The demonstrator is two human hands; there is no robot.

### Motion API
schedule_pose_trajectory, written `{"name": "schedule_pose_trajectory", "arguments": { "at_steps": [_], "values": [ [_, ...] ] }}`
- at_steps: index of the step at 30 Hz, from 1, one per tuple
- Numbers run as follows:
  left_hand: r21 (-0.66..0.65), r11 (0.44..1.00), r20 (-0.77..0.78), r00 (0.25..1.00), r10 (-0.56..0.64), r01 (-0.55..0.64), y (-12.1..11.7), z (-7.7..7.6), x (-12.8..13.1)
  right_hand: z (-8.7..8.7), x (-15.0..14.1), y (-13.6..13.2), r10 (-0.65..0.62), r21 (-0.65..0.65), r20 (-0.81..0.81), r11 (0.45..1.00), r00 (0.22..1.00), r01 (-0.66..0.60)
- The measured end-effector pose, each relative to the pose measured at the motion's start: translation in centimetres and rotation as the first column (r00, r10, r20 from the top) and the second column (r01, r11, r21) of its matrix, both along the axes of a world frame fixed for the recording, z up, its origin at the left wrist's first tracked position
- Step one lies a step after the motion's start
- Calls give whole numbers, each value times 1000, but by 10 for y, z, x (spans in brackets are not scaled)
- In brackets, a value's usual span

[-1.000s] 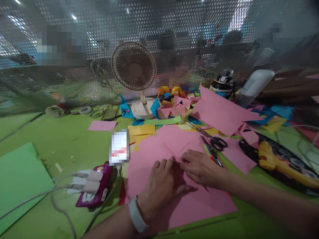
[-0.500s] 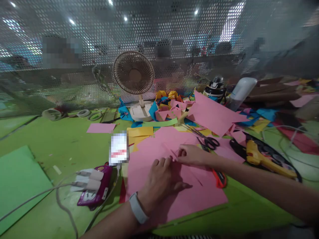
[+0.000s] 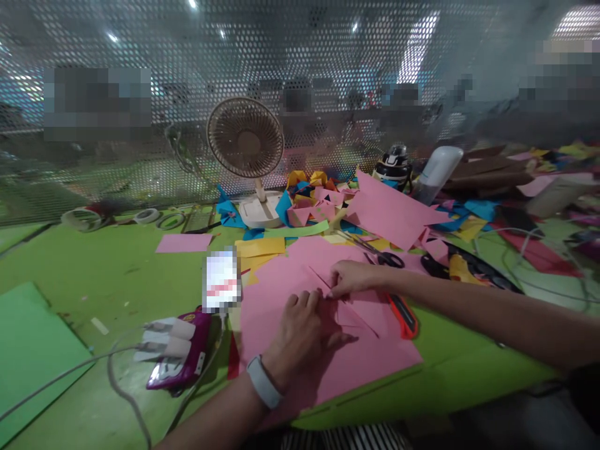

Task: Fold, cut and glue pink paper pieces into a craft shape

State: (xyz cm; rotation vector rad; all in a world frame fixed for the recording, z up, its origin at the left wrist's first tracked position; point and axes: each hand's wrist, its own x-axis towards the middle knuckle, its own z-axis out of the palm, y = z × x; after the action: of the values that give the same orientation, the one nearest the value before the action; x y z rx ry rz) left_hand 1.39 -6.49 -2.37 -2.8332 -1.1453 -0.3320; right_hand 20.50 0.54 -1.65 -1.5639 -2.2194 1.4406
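My left hand (image 3: 304,331), with a pale band on its wrist, lies on a large pink sheet of paper (image 3: 276,294). Its thumb stretches to the right, and its fingertips press near a smaller pink paper piece (image 3: 359,319). Just beyond them, my right hand (image 3: 352,279) has its fingers pinched at the edge of that piece, partly hiding it. A red-orange and black utility knife (image 3: 404,315) rests under the right forearm. Scissors (image 3: 390,259) with black handles lie behind the right wrist.
A phone (image 3: 222,279) and a purple device (image 3: 180,356) with plugs and cables sit on the left. Behind stand a fan (image 3: 246,137) and a heap of folded coloured paper (image 3: 314,203). A yellow tool (image 3: 464,270) lies right, partly hidden by my arm.
The view has turned slightly right. My right hand's fingers have shifted and point further down on the small pink piece, whose edge shows more plainly. My left hand stays on the sheet.
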Motion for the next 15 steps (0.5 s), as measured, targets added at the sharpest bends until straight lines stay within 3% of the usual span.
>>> {"name": "schedule_pose_trajectory", "arguments": {
  "at_steps": [8,15],
  "values": [
    [2,1000,-43,999,-23,23,-1,4,0,1,0,2,-20,-127,-73,992,997,10],
    [-3,1000,-45,999,-10,9,-1,6,2,-8,4,1,-22,-37,-69,999,997,20]
  ]
}}
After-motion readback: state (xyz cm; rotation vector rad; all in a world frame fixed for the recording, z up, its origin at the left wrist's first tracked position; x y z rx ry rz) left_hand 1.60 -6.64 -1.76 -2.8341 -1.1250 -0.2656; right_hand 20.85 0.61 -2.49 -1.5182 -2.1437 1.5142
